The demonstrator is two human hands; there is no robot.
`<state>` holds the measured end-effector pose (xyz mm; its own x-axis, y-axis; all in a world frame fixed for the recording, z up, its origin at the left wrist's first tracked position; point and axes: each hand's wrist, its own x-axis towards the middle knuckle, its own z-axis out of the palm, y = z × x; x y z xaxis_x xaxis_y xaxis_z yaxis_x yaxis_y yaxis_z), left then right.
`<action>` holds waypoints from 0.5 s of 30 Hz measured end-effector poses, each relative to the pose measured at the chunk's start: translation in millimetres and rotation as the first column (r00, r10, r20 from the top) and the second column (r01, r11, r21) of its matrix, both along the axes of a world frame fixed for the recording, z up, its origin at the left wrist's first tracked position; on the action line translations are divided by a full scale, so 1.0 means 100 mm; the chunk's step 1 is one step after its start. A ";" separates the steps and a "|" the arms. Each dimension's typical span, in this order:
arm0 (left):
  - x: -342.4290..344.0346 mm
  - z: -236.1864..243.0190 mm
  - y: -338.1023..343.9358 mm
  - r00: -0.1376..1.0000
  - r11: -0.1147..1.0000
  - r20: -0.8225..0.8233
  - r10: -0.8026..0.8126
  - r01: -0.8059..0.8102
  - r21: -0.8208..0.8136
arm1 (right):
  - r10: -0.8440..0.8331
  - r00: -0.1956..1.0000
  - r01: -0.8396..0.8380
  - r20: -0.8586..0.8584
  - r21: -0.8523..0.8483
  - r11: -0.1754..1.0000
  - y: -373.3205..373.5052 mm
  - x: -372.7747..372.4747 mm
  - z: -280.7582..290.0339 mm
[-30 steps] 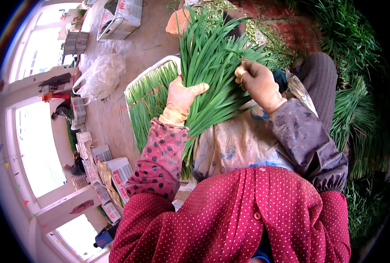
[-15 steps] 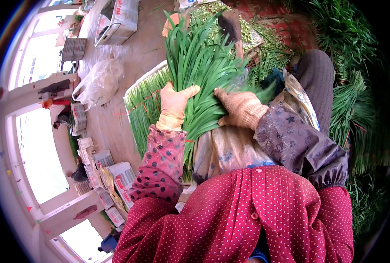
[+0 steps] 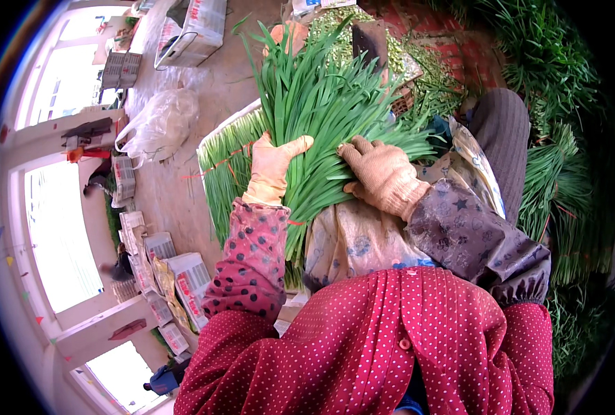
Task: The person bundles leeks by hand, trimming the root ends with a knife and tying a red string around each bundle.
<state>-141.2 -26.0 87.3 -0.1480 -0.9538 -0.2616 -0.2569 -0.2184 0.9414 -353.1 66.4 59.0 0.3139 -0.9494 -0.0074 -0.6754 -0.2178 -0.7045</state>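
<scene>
A large loose bunch of garlic chives (image 3: 314,111), long flat green leaves, lies over my lap and fans out away from me. My left hand (image 3: 271,162), in a pale rubber glove, is closed round its left side with the thumb across the leaves. On the right side of the bunch, my right hand (image 3: 383,169) in a tan knitted glove has its fingers curled over the leaves. To the left of the bunch, a white box (image 3: 214,135) holds upright chives (image 3: 217,176) with red ties around them. Leaf tips partly cover the box.
Tied chive bundles (image 3: 560,166) and loose greens lie along the right. Cut trimmings (image 3: 432,86) are heaped ahead, beside a dark upright blade-like piece (image 3: 369,43). A plastic bag (image 3: 161,124) and a white carton (image 3: 193,31) sit on the floor at left. Stacked boxes (image 3: 186,277) stand by the windows.
My right hand has turned, so its back shows more and its fingers curl over the leaves. Leaves on the right now spread out beyond it. My left hand keeps its hold.
</scene>
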 end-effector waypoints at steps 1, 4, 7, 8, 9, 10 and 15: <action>0.02 -0.02 0.00 1.000 1.000 0.000 -0.004 0.004 -0.020 | 0.003 1.000 -0.004 0.003 0.035 0.999 0.01 0.01 -0.01; 0.03 -0.04 0.01 0.999 1.000 0.023 0.023 -0.023 0.001 | -0.063 0.994 0.065 0.088 -0.026 0.998 0.07 0.01 -0.08; -0.03 0.03 0.03 0.998 0.997 0.021 0.067 -0.068 0.039 | -0.217 0.914 0.125 0.342 0.271 0.954 0.05 -0.03 -0.15; -0.03 0.02 0.03 0.998 0.998 0.024 0.059 -0.059 0.028 | -0.297 0.846 0.122 0.443 0.381 0.916 0.04 -0.05 -0.20; -0.02 0.02 0.03 0.998 0.999 0.027 0.050 -0.051 0.017 | -0.357 0.776 0.152 0.520 0.396 0.906 0.03 -0.04 -0.29; -0.05 0.01 0.03 0.999 0.999 0.028 0.035 -0.036 0.008 | -0.451 0.642 0.165 0.620 0.463 0.871 0.00 -0.02 -0.40; -0.06 0.04 0.14 0.998 0.999 0.043 0.035 -0.035 -0.014 | -0.732 0.486 0.027 0.477 0.830 0.558 -0.18 -0.11 -0.26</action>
<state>-146.9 -12.4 91.7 -0.1033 -0.9617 -0.2540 -0.2895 -0.2152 0.9327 -364.5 48.6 32.6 0.1332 -0.7566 -0.6402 0.2810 0.6483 -0.7077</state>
